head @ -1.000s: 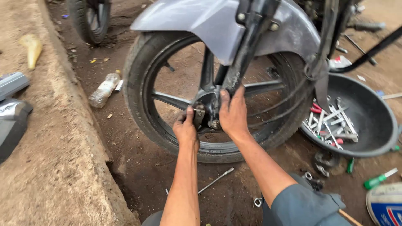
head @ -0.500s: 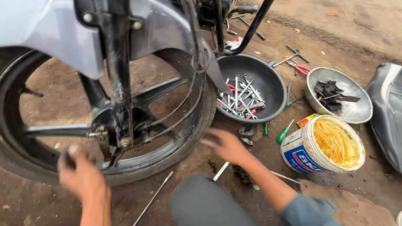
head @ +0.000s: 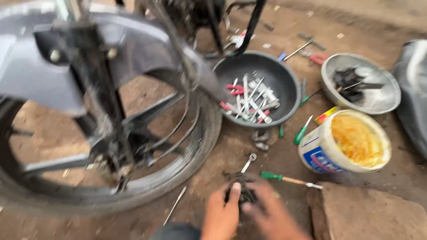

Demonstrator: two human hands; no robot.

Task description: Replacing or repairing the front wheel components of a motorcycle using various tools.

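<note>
To your right on the dirt stands a round white tub [head: 344,144] of yellow grease, open, with a blue label [head: 321,160] on its side. A small yellow-red packet [head: 326,115] lies just behind it.

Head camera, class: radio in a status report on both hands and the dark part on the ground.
Left hand and right hand both on a small dark part on the dirt, grip blurred. Spanner and green-handled screwdriver lie close by.
</note>
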